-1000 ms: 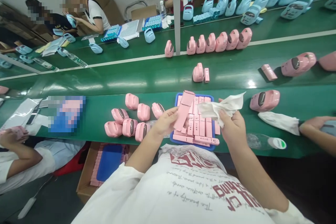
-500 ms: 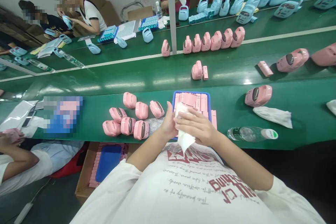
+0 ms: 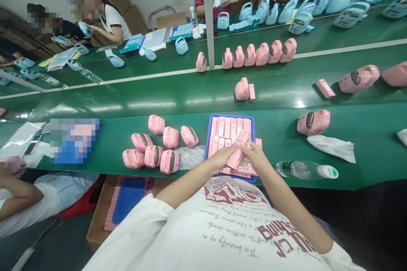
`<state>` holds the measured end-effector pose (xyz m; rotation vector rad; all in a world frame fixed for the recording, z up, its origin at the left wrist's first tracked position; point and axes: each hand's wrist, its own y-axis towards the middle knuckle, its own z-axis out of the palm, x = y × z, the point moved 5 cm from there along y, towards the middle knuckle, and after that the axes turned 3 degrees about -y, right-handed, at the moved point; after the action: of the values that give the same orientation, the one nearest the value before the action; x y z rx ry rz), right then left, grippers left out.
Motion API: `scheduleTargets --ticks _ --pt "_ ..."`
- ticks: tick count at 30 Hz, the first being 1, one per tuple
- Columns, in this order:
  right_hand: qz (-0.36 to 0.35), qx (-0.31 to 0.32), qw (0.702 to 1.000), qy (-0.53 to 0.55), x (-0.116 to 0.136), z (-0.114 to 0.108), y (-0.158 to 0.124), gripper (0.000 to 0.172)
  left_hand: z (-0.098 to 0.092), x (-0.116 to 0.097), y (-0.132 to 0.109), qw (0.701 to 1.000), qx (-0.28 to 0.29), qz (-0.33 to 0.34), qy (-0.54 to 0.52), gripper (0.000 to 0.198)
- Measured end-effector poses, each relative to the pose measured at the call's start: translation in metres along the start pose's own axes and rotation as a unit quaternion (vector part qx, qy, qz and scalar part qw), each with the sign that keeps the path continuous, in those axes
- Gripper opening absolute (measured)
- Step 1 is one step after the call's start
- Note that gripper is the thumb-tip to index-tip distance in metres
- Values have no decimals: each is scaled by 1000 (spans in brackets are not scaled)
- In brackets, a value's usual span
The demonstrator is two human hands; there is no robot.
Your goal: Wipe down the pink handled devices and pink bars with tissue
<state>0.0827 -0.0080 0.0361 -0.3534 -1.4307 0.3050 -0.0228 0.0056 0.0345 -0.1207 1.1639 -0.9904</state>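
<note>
Over a blue tray [image 3: 208,142] full of pink rectangular pieces, both my hands grip one pink rectangular piece [image 3: 241,146]. My left hand [image 3: 221,160] closes on its lower left side. On the other side, the fingers of my right hand [image 3: 257,159] are bent around it, and a bit of white wipe [image 3: 244,162] shows beneath them. Most of the wipe is hidden. Left of the tray, several pink rounded housings with handles [image 3: 171,137] stand beside a strip of bubble wrap [image 3: 191,157].
A water bottle [image 3: 305,170], a white cloth [image 3: 332,148] and a pink housing [image 3: 313,122] lie to the right. Across the green belt [image 3: 159,99] stands a row of pink housings [image 3: 262,54]. A metal post [image 3: 208,17] rises ahead. Co-workers handle blue housings opposite; another person sits at left.
My hands were pressed together around the white wipe; now they hold a pink piece between them, lower and further right. The tray's pieces are more exposed.
</note>
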Motion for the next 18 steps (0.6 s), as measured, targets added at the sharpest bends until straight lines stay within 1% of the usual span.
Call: scheduleTargets --ticks 2,3,4,5,6,7,8,9,10,11,12,15,18 --pt "3 -19 999 -37 -9 -7 4 45 -5 8 5 993 12 -19 113 58" --pt "-8 -48 996 -77 -12 -15 8 43 -10 9 6 981 10 -14 194 55" --pt "-20 -89 987 -133 -12 -25 12 39 -18 7 7 957 -12 -2 290 50" --pt "-28 -134 970 -200 -12 -36 17 36 -28 4 8 921 -52 11 385 45" --pt "-25 -175 945 -275 -11 -47 23 33 -39 0 8 879 -104 19 465 43" --pt "-11 -205 914 -351 -11 -56 30 32 -51 -3 9 839 -156 18 521 44" --pt "10 -222 880 -420 -10 -65 37 32 -63 -3 11 810 -198 3 553 47" --pt "35 -232 849 -474 -10 -73 44 34 -74 -1 14 795 -224 -19 563 48" --pt "60 -238 824 -510 -11 -80 52 36 -83 2 18 794 -235 -42 559 48" --pt "83 -243 809 -529 -11 -86 59 38 -91 7 23 799 -234 -58 550 48" --pt "103 -250 802 -534 -13 -91 65 40 -96 12 27 805 -231 -69 542 46" --pt "145 -274 797 -518 -17 -101 79 45 -107 23 37 827 -226 -79 508 47" --pt "173 -303 795 -497 -23 -107 86 47 -112 27 38 856 -228 -62 459 45"
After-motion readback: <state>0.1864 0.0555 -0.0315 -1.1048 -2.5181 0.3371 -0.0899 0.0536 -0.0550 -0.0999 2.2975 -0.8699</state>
